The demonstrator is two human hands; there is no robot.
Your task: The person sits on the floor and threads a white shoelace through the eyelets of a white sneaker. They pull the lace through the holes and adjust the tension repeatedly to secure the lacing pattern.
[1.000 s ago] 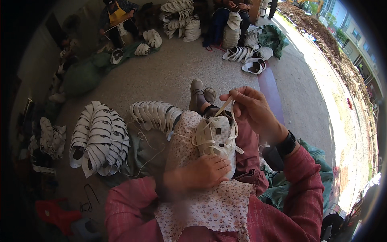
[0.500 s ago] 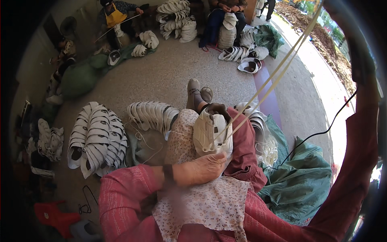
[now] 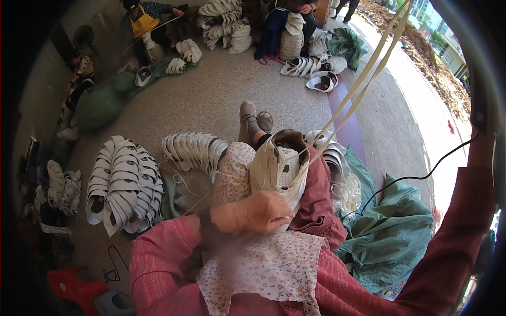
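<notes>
A white shoe upper (image 3: pixel 271 171) rests on my lap, its dark-lined opening facing away from me. My left hand (image 3: pixel 258 211) is closed at its near end, fingers curled down against it. Two strands of a long cream lace (image 3: pixel 363 87) rise taut from the right side of the upper to the top edge of the picture. My right forearm (image 3: pixel 472 147) is raised high along the right rim. Its hand lies beyond the picture, so what it holds is hidden. A floral apron (image 3: pixel 274 258) covers my lap.
Stacks of white shoe uppers (image 3: pixel 126 181) stand at my left, with another row (image 3: pixel 192 150) ahead. At my right are a bundle of laces (image 3: pixel 349 192), a green sack (image 3: pixel 390 237) and a black cable (image 3: pixel 421 173). A red stool (image 3: pixel 76 289) stands near-left. Co-workers sit opposite.
My left hand has curled its fingers more tightly at the upper's near end. The upper has tilted slightly, and the lace strands now spread wider apart. My right forearm has shifted a little.
</notes>
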